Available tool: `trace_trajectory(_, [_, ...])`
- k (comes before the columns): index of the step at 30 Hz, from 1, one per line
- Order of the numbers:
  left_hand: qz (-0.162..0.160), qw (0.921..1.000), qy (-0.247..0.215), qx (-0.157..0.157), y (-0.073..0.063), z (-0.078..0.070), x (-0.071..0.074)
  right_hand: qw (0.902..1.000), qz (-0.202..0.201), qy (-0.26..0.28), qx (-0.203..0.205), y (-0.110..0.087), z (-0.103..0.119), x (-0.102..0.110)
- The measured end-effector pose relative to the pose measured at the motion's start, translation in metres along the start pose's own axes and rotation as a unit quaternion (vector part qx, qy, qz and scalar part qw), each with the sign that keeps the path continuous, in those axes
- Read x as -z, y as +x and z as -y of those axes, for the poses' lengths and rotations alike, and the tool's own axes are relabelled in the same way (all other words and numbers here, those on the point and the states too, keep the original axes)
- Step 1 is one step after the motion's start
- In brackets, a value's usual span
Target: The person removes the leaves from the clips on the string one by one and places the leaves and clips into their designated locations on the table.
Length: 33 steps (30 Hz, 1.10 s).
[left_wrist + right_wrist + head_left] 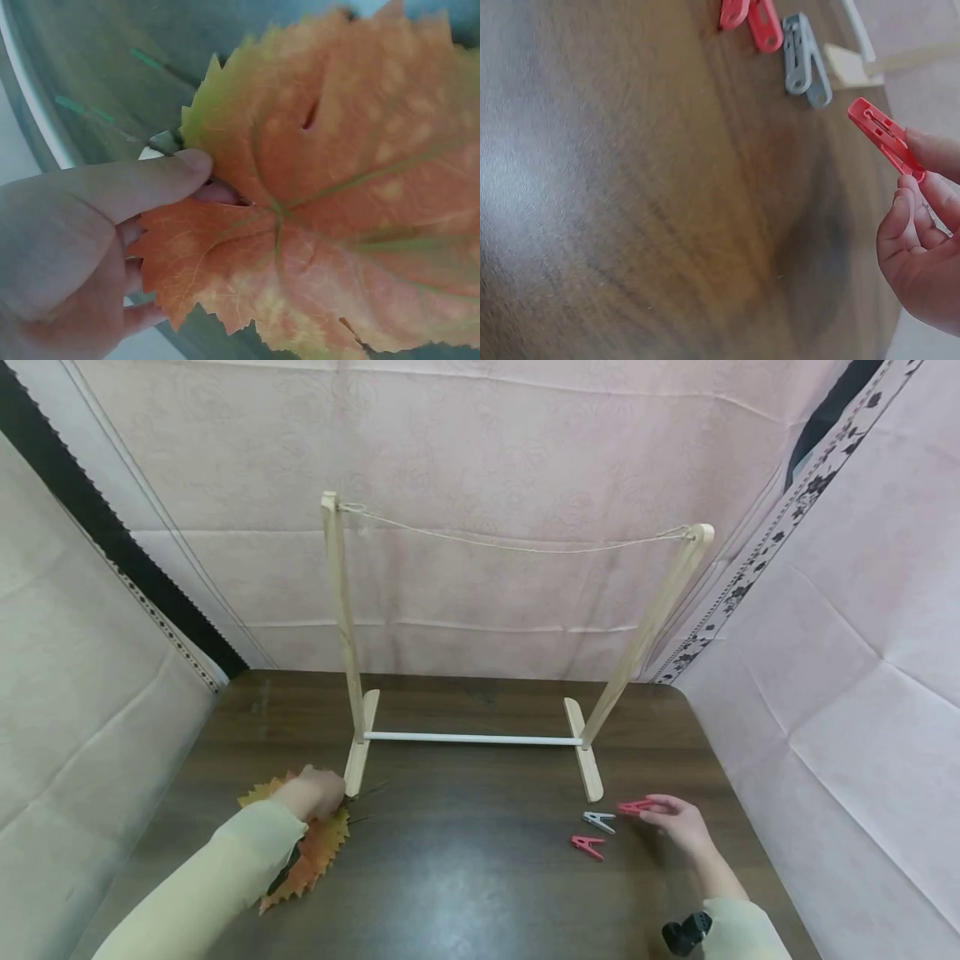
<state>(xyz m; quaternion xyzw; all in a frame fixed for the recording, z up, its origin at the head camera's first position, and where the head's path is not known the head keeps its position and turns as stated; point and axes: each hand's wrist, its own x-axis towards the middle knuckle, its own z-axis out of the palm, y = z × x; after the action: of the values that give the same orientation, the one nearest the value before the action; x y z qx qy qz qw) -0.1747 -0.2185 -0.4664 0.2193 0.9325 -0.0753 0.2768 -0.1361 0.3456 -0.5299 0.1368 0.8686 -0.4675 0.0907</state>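
My left hand (pixel 318 792) pinches an orange-and-yellow artificial leaf (pixel 352 187) by its stem end, thumb on top, at the left foot of a wooden rack. The leaf (pixel 318 852) hangs below the hand, partly hidden by the sleeve in the head view. On the right, my right hand (pixel 678 822) holds a red clothespin (pixel 885 135) between thumb and fingers, above the table. Beside it on the table lie a grey clothespin (pixel 599 821) and another red clothespin (pixel 588 846).
The wooden rack (pixel 347 635) stands at the back of the brown table (pixel 465 877), with a sagging string (pixel 525 548) tied between its post tops and a white rod (pixel 472 739) low between the feet. Pale cloth (pixel 487 452) hangs behind and along both sides.
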Motion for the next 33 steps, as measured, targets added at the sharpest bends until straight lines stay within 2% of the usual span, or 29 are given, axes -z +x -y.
trace_trajectory(4, [-0.049, 0.9988, 0.0, -0.005, 0.002, -0.002, -0.009, 0.9998, -0.004, 0.0, -0.018, 0.004, -0.009, 0.001])
trace_trajectory(8, [-0.09, 0.9959, 0.002, -0.003, 0.006, -0.003, -0.02, 0.9986, -0.017, -0.046, -0.019, 0.008, -0.017, 0.0])
trace_trajectory(12, [-0.108, 0.9941, -0.008, -0.002, 0.005, -0.002, -0.028, 0.9944, -0.023, -0.101, -0.022, 0.011, -0.019, -0.002])
trace_trajectory(17, [-0.127, 0.9912, -0.036, -0.012, 0.003, 0.001, -0.033, 0.9914, -0.013, -0.125, -0.038, 0.01, -0.017, -0.004])
trace_trajectory(22, [-0.137, 0.9885, -0.063, -0.015, 0.001, 0.005, -0.037, 0.9898, -0.017, -0.139, -0.027, 0.009, -0.017, -0.004])
trace_trajectory(24, [-0.143, 0.9869, -0.072, -0.018, 0.002, 0.007, -0.037, 0.9896, -0.02, -0.141, -0.02, 0.009, -0.017, -0.003])
trace_trajectory(28, [-0.177, 0.9802, -0.081, -0.032, 0.003, 0.009, -0.033, 0.9898, -0.023, -0.139, -0.019, 0.007, -0.011, 0.0])
trace_trajectory(33, [-0.225, 0.967, -0.109, -0.052, 0.005, 0.01, -0.014, 0.9849, -0.039, -0.168, 0.011, 0.005, 0.011, 0.005])
